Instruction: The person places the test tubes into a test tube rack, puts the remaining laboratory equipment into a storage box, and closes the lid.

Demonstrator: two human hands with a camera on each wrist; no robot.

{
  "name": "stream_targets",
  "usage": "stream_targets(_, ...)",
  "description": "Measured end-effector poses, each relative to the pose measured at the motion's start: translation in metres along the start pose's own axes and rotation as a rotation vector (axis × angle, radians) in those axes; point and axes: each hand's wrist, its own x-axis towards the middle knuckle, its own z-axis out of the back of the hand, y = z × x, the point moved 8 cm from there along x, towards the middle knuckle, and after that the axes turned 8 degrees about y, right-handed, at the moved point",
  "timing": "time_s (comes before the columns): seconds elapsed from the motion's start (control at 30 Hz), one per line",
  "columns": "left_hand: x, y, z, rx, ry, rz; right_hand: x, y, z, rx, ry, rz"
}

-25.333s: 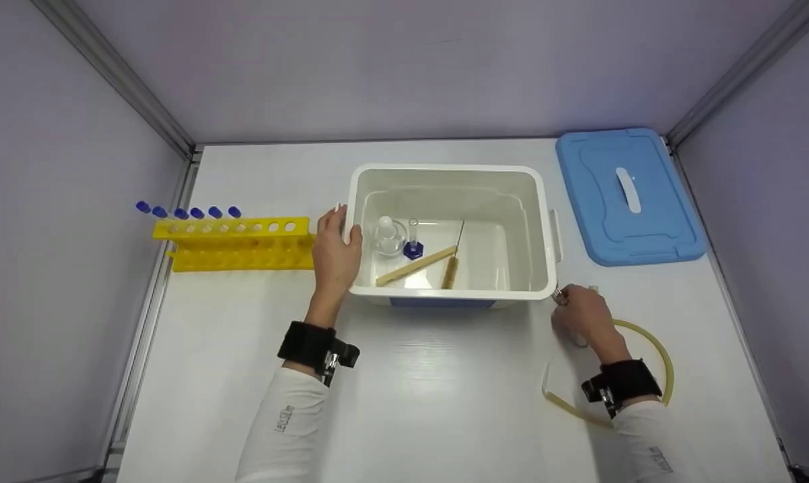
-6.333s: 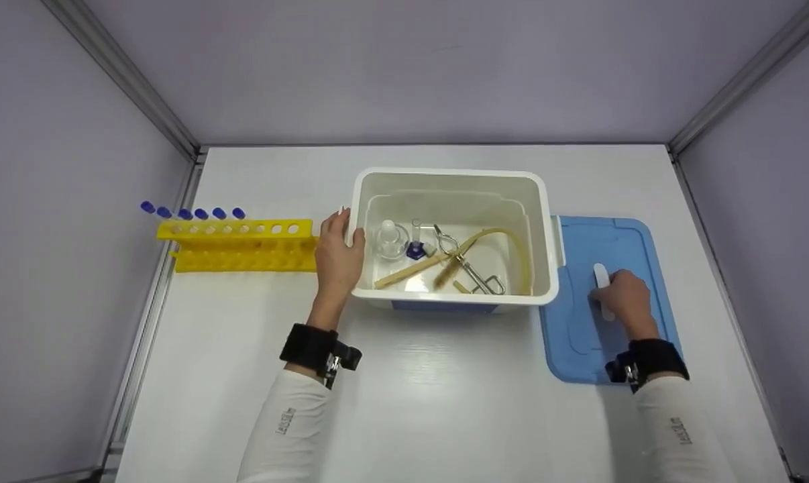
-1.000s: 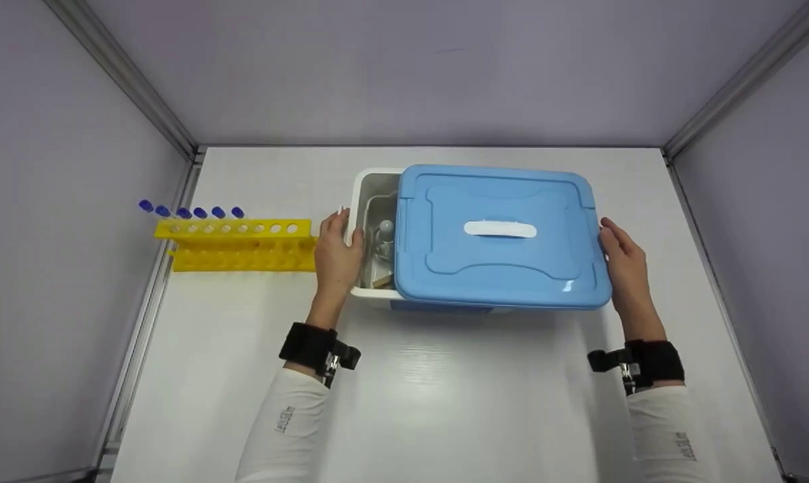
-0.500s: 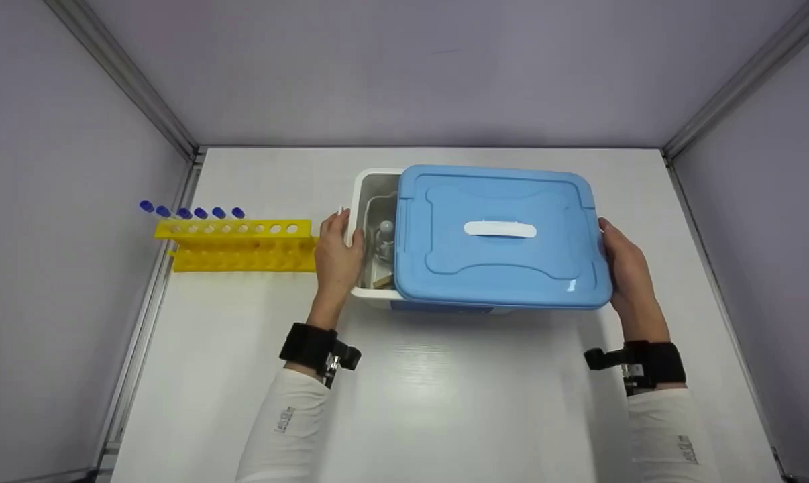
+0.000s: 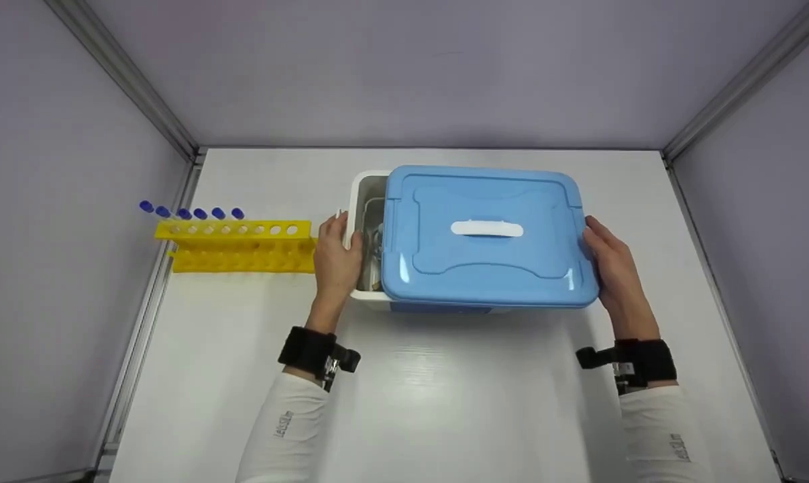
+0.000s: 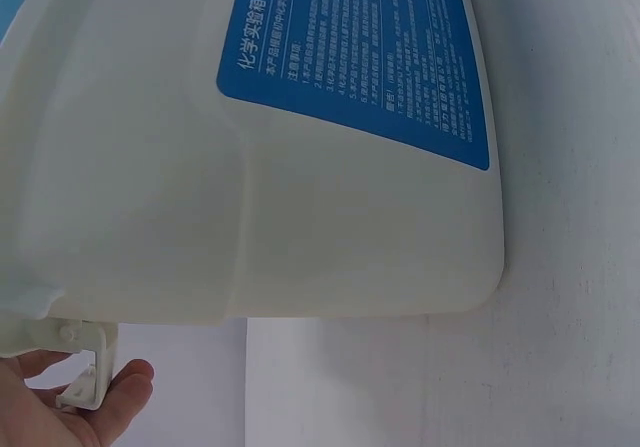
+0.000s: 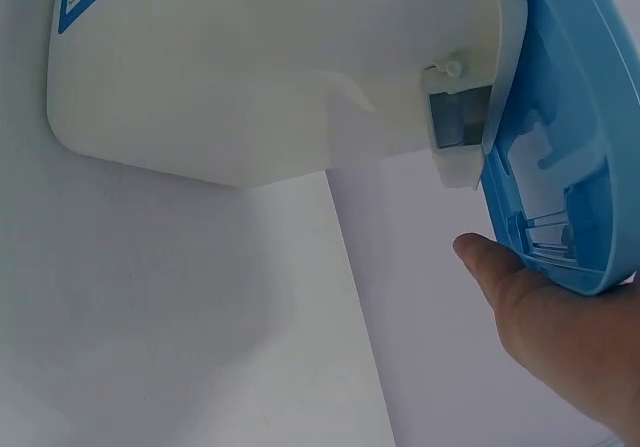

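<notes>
A white storage box (image 5: 371,295) stands mid-table, its blue label (image 6: 350,57) facing front. A blue lid (image 5: 438,261) with a white handle lies over most of it, offset right, so a strip at the left stays uncovered. Through that strip some glassware (image 5: 378,245) shows; the other contents are hidden. My left hand (image 5: 337,263) holds the box's left side, its fingers about the white side latch (image 6: 97,372) in the left wrist view. My right hand (image 5: 616,268) grips the lid's right edge, which overhangs the box; in the right wrist view the thumb (image 7: 490,262) lies along it.
A yellow test tube rack (image 5: 237,258) stands left of the box, close to my left hand. Several blue-capped tubes (image 5: 200,213) lean out of it. Grey walls (image 5: 418,80) enclose the white table (image 5: 418,402) at the back and sides.
Over the last second the lid slides left with my right hand, narrowing the uncovered strip. Earlier the lid lay right of the box, and tongs and tubing entered the box. My left hand stays put.
</notes>
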Motion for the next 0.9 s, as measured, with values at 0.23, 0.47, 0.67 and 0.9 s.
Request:
stream_targets(0.23, 0.000, 0.004, -0.001, -0.048, 0.045, 0.043, 0.000, 0.004, -0.006, -0.019, -0.010, -0.001)
stream_targets(0.47, 0.001, 0.000, -0.001, 0.047, 0.123, 0.082, 0.000, 0.006, -0.013, -0.019, 0.006, 0.004)
stream_targets(0.67, 0.006, -0.005, 0.005, 0.162, 0.138, 0.068, 0.002, 0.013, -0.022, -0.060, 0.007, 0.016)
stream_targets(0.9, 0.007, -0.011, 0.019, 0.174, 0.046, 0.003, 0.004, 0.018, -0.033, -0.168, 0.002, 0.031)
